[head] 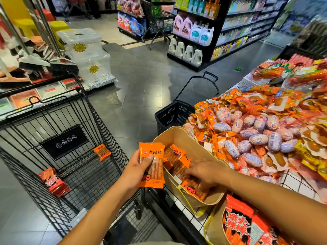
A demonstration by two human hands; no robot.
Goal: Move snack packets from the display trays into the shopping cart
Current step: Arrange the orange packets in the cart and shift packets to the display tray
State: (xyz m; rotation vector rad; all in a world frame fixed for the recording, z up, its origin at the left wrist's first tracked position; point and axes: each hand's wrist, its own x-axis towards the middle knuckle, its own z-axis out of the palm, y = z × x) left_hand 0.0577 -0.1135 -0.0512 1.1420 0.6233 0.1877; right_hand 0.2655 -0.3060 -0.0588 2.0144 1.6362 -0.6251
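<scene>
My left hand (139, 167) grips an orange snack packet (152, 167) upright between the cart and the beige display tray (178, 137). My right hand (207, 174) reaches down into that tray, fingers curled on the orange packets (178, 160) lying inside it; whether it has hold of one I cannot tell. The black wire shopping cart (74, 147) stands at the left. In it lie one orange packet (102, 152) and a stack of red packets (54, 183).
A second tray with red packets (238, 221) sits at the lower right. The display table holds a heap of wrapped sausages and snacks (256, 135). A black wheeled basket (174, 114) stands on the floor beyond the tray. Shelves with detergent bottles (194, 32) line the aisle.
</scene>
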